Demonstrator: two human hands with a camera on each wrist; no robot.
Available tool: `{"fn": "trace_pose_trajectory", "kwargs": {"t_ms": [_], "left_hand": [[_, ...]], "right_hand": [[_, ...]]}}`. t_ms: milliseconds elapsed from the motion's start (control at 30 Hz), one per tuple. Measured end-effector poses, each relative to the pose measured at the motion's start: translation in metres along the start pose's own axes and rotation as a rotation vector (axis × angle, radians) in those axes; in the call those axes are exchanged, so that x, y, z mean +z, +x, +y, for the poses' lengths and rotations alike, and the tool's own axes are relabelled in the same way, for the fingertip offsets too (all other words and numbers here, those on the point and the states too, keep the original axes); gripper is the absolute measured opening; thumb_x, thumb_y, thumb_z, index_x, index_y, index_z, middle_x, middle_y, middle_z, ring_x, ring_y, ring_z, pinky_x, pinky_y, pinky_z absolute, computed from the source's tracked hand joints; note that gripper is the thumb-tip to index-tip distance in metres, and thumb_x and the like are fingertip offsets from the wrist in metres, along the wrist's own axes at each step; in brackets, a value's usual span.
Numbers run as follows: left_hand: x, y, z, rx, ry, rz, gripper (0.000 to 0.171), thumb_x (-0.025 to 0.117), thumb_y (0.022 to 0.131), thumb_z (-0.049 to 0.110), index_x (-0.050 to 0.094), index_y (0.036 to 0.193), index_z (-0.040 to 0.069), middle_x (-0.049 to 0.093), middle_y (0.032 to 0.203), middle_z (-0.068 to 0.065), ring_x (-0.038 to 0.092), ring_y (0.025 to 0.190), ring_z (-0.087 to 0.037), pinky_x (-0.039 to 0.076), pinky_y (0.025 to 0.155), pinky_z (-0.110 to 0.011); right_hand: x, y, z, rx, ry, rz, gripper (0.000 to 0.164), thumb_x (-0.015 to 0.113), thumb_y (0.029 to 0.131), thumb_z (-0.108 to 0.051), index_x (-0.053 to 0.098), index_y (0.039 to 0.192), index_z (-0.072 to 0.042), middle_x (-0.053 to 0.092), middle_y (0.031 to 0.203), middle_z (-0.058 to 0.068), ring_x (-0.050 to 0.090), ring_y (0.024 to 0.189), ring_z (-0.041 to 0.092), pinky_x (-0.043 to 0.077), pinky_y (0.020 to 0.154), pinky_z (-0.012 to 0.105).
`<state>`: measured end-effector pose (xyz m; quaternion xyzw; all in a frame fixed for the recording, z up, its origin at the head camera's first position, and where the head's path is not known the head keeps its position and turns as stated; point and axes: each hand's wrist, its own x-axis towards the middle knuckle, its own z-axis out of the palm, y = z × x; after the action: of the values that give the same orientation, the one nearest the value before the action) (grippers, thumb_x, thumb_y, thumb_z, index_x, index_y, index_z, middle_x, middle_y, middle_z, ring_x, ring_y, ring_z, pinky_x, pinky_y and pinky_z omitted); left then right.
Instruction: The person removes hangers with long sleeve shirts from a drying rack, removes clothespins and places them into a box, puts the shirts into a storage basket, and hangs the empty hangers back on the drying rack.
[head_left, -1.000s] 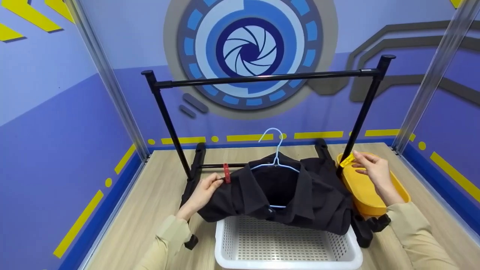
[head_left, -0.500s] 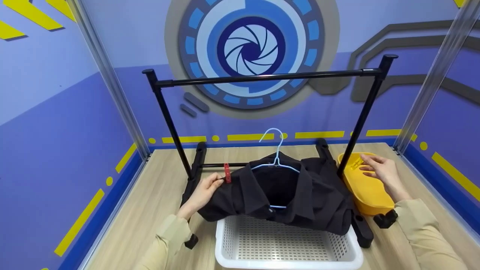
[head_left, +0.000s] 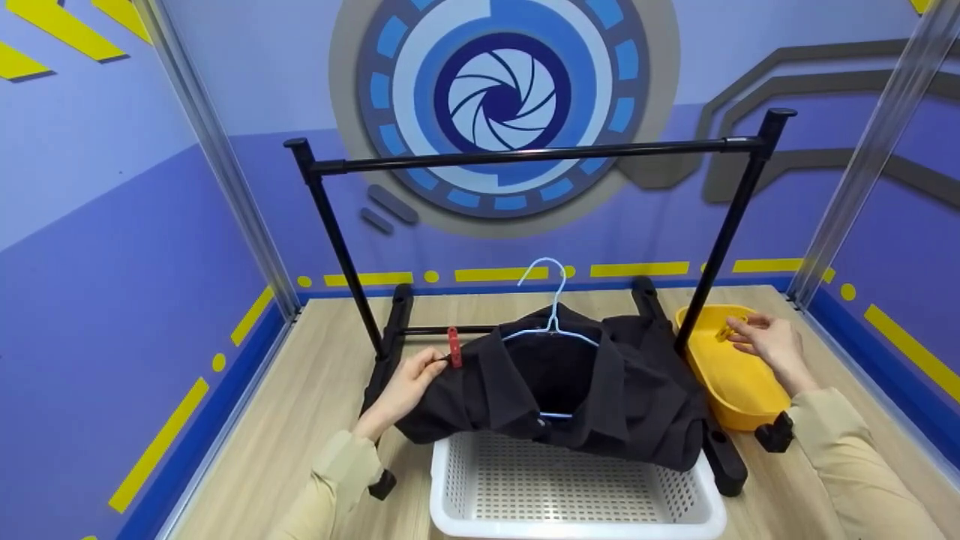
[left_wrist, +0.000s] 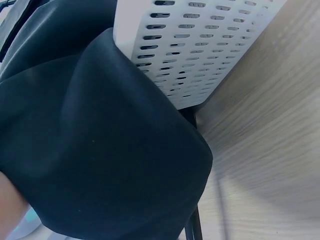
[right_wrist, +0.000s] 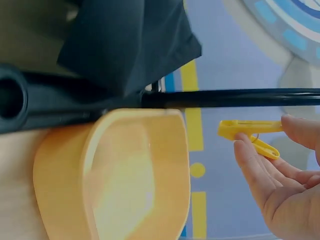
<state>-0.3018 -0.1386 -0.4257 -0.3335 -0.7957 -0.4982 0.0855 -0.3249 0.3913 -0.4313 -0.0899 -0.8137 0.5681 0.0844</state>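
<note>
A black collared shirt (head_left: 652,405) hangs on a light blue wire hanger (head_left: 553,289), draped over the back of a white perforated basket (head_left: 577,529). At the shirt's left shoulder, a red clothespin (head_left: 454,347) grips the fabric. My left hand (head_left: 409,381) pinches the cloth right beside that clothespin. In the left wrist view, dark fabric (left_wrist: 105,145) covers most of the scene and hides the fingers. My right hand (head_left: 776,346) holds a yellow clothespin (right_wrist: 250,131) between thumb and fingers, above the far end of a yellow tub (head_left: 739,375).
A black garment rack (head_left: 525,156) stands behind the shirt, its right post (head_left: 724,247) rising beside the tub. Its black feet (head_left: 726,465) run along both sides of the basket on a wooden tabletop (head_left: 300,405). Blue-purple panels (head_left: 112,262) enclose the left, back and right.
My right hand has moved right, away from the rack's post, and the yellow clothespin has turned in its fingers. My left hand stays at the shirt's shoulder.
</note>
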Motion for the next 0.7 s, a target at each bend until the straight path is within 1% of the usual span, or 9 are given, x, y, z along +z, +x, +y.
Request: {"fn": "trace_pose_trajectory", "kwargs": {"t_ms": [133, 233, 367, 467, 500, 567, 700], "left_hand": [[0.000, 0.000, 0.001, -0.004, 0.005, -0.002, 0.010, 0.048, 0.091, -0.003, 0.051, 0.083, -0.008, 0.045, 0.070, -0.015, 0.040, 0.065, -0.018, 0.031, 0.061, -0.026], [0.000, 0.000, 0.001, -0.001, 0.005, -0.002, 0.010, 0.048, 0.091, -0.002, 0.051, 0.083, -0.008, 0.046, 0.070, -0.014, 0.040, 0.065, -0.018, 0.031, 0.062, -0.026], [0.000, -0.001, 0.000, -0.021, -0.010, 0.002, 0.010, 0.048, 0.092, -0.002, 0.052, 0.085, -0.007, 0.048, 0.072, -0.013, 0.041, 0.066, -0.017, 0.032, 0.063, -0.026], [0.000, -0.002, 0.000, -0.036, -0.017, 0.006, 0.009, 0.048, 0.092, -0.002, 0.053, 0.085, -0.007, 0.049, 0.073, -0.011, 0.041, 0.066, -0.016, 0.032, 0.062, -0.025], [0.000, -0.002, 0.000, -0.039, -0.019, 0.006, 0.009, 0.048, 0.091, -0.002, 0.053, 0.085, -0.007, 0.049, 0.073, -0.011, 0.041, 0.066, -0.016, 0.032, 0.062, -0.025], [0.001, -0.002, -0.001, -0.037, -0.022, 0.007, 0.010, 0.048, 0.092, -0.002, 0.052, 0.085, -0.007, 0.049, 0.073, -0.012, 0.041, 0.066, -0.016, 0.032, 0.062, -0.025], [0.001, -0.002, -0.001, -0.039, -0.032, 0.006, 0.010, 0.048, 0.092, -0.001, 0.052, 0.086, -0.007, 0.048, 0.072, -0.011, 0.041, 0.066, -0.016, 0.032, 0.062, -0.025]], "right_hand": [[0.000, 0.007, 0.004, 0.005, -0.130, -0.019, 0.058, 0.059, 0.089, -0.022, 0.033, 0.117, 0.021, 0.049, 0.108, 0.034, 0.058, 0.066, 0.003, 0.048, 0.067, 0.027], [0.000, 0.011, 0.006, 0.001, -0.223, -0.050, 0.048, 0.060, 0.088, -0.016, 0.037, 0.110, 0.020, 0.055, 0.100, 0.032, 0.060, 0.068, 0.008, 0.049, 0.064, 0.028], [0.001, 0.014, 0.010, -0.032, -0.317, -0.090, 0.034, 0.059, 0.086, -0.009, 0.041, 0.099, 0.018, 0.056, 0.090, 0.030, 0.060, 0.069, 0.018, 0.050, 0.059, 0.028], [0.001, 0.015, 0.011, -0.054, -0.395, -0.108, 0.024, 0.060, 0.085, -0.007, 0.044, 0.086, 0.011, 0.055, 0.079, 0.021, 0.058, 0.065, 0.023, 0.048, 0.055, 0.027], [0.001, 0.015, 0.012, -0.058, -0.423, -0.108, 0.023, 0.060, 0.084, -0.008, 0.045, 0.084, 0.009, 0.054, 0.076, 0.016, 0.057, 0.063, 0.024, 0.048, 0.054, 0.027], [0.001, 0.014, 0.013, -0.061, -0.475, -0.114, 0.022, 0.061, 0.084, -0.010, 0.047, 0.080, 0.007, 0.053, 0.072, 0.013, 0.055, 0.061, 0.024, 0.047, 0.053, 0.027], [0.001, 0.012, 0.014, -0.069, -0.546, -0.139, 0.024, 0.062, 0.084, -0.014, 0.052, 0.082, 0.008, 0.053, 0.070, 0.011, 0.053, 0.058, 0.020, 0.047, 0.053, 0.031]]}}
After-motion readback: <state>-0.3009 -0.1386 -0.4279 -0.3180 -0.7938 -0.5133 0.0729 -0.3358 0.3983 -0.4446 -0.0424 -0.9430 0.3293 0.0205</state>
